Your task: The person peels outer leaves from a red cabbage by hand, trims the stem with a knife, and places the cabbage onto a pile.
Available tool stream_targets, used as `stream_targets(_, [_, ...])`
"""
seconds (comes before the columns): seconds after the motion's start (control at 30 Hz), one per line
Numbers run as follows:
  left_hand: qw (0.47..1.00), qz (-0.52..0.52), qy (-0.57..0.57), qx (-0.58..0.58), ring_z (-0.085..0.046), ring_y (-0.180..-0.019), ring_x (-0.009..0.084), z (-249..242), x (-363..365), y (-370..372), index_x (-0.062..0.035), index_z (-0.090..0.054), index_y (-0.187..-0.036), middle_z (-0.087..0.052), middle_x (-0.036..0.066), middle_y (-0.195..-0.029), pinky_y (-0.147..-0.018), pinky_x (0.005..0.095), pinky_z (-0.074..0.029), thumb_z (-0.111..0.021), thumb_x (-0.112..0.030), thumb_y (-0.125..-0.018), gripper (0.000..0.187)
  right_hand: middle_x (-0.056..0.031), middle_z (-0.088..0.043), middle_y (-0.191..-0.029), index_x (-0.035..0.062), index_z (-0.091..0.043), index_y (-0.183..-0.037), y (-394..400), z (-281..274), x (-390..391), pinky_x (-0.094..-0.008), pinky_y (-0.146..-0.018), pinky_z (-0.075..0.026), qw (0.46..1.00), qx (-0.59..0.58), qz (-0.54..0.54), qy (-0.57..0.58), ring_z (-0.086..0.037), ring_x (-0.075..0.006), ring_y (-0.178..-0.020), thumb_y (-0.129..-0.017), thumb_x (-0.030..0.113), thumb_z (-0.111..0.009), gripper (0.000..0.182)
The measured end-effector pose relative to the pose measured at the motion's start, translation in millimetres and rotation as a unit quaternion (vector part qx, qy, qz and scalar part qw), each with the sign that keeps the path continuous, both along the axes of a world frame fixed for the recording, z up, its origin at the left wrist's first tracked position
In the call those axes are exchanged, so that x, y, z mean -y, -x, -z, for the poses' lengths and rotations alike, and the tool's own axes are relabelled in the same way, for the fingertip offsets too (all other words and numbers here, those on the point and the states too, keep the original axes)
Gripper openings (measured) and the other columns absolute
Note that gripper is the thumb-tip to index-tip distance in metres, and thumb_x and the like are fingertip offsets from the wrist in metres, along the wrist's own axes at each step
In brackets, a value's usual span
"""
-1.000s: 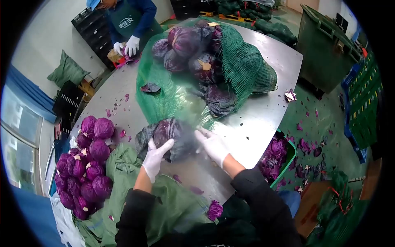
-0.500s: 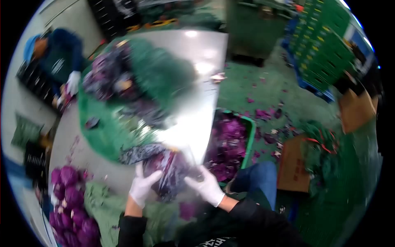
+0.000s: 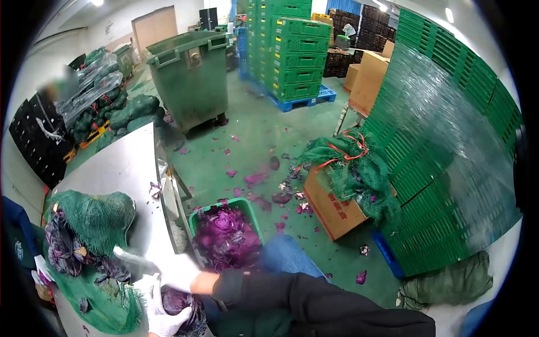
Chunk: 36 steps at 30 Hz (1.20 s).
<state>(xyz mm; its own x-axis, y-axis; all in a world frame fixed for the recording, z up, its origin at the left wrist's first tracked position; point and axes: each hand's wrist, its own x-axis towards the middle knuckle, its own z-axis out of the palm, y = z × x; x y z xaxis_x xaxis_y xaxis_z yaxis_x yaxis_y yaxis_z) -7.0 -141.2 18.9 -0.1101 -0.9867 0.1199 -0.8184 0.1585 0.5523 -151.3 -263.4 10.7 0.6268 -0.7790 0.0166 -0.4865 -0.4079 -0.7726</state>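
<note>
My left hand, in a white glove, is wrapped around a dark purple red cabbage at the table's near edge. My right hand, gloved in white too, reaches across above it toward the table and is smeared by motion; I cannot tell whether it holds anything. Beyond it on the table lie a green mesh sack and a heap of dark outer cabbage leaves. Just right of my right forearm stands a green crate with purple cabbage leaves inside.
Leaf scraps litter the green floor. A wheeled green bin and stacked green crates stand further back. On the right is a cardboard box under green netting. Another person's gloved hand shows at far left.
The view has swung to the right. My right hand has left the cabbage and crossed over toward the table, while my left hand keeps hold of it.
</note>
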Motion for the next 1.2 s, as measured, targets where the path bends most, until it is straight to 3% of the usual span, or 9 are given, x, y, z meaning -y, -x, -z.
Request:
stream_targets(0.03, [0.998,0.025,0.007,-0.065,-0.058,-0.106,0.0295,-12,0,9,-0.0062,-0.056,-0.124,-0.060,0.014,-0.115,-0.094,0.0422,-0.047,-0.081,-0.017,-0.066,0.063,-0.0206,-0.063,-0.106,0.0064,-0.059,-0.114,4,34,13,-0.0459,-0.075,-0.053,0.995,0.042,0.070,0.050,-0.065,-0.0369,-0.089,-0.084,0.025,-0.057,0.035])
stream_targets(0.07, [0.997,-0.035,-0.044,-0.054,-0.053,-0.115,0.0322,17,-13,-8,0.0029,-0.038,-0.137,-0.051,0.018,-0.122,-0.100,0.0398,-0.042,-0.085,-0.030,-0.058,0.098,-0.0202,-0.065,-0.101,0.0058,-0.063,-0.104,7,78,26,-0.0471,-0.070,-0.053,0.982,0.087,0.136,0.093,-0.066,-0.0369,-0.082,-0.085,0.025,-0.055,0.029])
stream_targets(0.2, [0.978,-0.080,-0.005,-0.190,-0.054,-0.115,0.0256,20,-26,-19,0.0009,-0.049,-0.128,-0.056,0.015,-0.121,-0.098,0.0415,-0.044,-0.083,-0.024,-0.064,0.077,-0.0219,-0.067,-0.084,0.0041,-0.070,-0.087,56,159,63,-0.0469,-0.070,-0.052,0.986,-0.045,0.154,-0.039,-0.064,-0.0408,-0.078,-0.079,0.042,-0.064,0.039])
stream_targets(0.3, [0.908,-0.105,-0.119,-0.387,-0.055,-0.116,0.0210,-5,-27,-18,0.0034,-0.048,-0.131,-0.058,0.013,-0.123,-0.099,0.0356,-0.045,-0.079,-0.014,-0.070,0.071,-0.0216,-0.062,-0.093,-0.0024,-0.060,-0.111,66,150,69,-0.0443,-0.075,-0.051,0.937,0.014,0.225,0.267,-0.061,-0.0386,-0.082,-0.072,0.026,-0.067,0.049])
stream_targets(0.37, [0.941,-0.142,-0.090,-0.295,-0.049,-0.124,0.0238,24,-47,-41,0.0014,-0.039,-0.138,-0.050,0.015,-0.133,-0.104,0.0381,-0.041,-0.083,-0.018,-0.070,0.083,-0.0149,-0.058,-0.093,0.0042,-0.054,-0.129,58,80,50,-0.0399,-0.080,-0.050,0.958,0.209,0.187,0.057,-0.057,-0.0338,-0.080,-0.088,0.012,-0.058,0.042])
stream_targets(0.47, [0.915,-0.200,-0.077,-0.342,-0.049,-0.125,0.0256,43,-57,-46,0.0001,-0.035,-0.140,-0.049,0.015,-0.134,-0.106,0.0389,-0.040,-0.084,-0.017,-0.070,0.088,-0.0221,-0.062,-0.108,0.0084,-0.050,-0.128,47,43,-4,-0.0435,-0.079,-0.053,0.977,0.159,0.005,0.143,-0.065,-0.0355,-0.090,-0.094,0.019,-0.049,0.035])
stream_targets(0.57, [0.915,-0.213,-0.072,-0.336,-0.049,-0.125,0.0255,36,-60,-32,-0.0002,-0.035,-0.141,-0.049,0.016,-0.135,-0.106,0.0384,-0.040,-0.083,-0.016,-0.070,0.087,-0.0207,-0.064,-0.102,0.0074,-0.048,-0.124,56,34,-51,-0.0452,-0.074,-0.054,0.990,-0.015,-0.104,-0.093,-0.066,-0.0375,-0.084,-0.095,0.021,-0.050,0.032])
stream_targets(0.97, [0.914,-0.246,-0.070,-0.317,-0.052,-0.123,0.0260,39,-47,-32,0.0034,-0.039,-0.139,-0.053,0.019,-0.133,-0.104,0.0372,-0.042,-0.086,-0.022,-0.067,0.089,-0.0166,-0.060,-0.072,0.0046,-0.046,-0.095,35,60,-67,-0.0426,-0.053,-0.051,0.986,-0.047,-0.141,0.073,-0.062,-0.0349,-0.062,-0.091,0.017,-0.055,0.015])
stream_targets(1.2, [0.894,-0.262,-0.116,-0.344,-0.055,-0.117,0.0212,29,-27,-42,0.0010,-0.044,-0.136,-0.057,0.014,-0.127,-0.101,0.0341,-0.043,-0.081,-0.015,-0.073,0.075,-0.0231,-0.060,-0.073,0.0018,-0.043,-0.100,6,76,-37,-0.0501,-0.061,-0.050,0.982,-0.096,-0.159,-0.011,-0.061,-0.0428,-0.068,-0.091,0.017,-0.052,0.020])
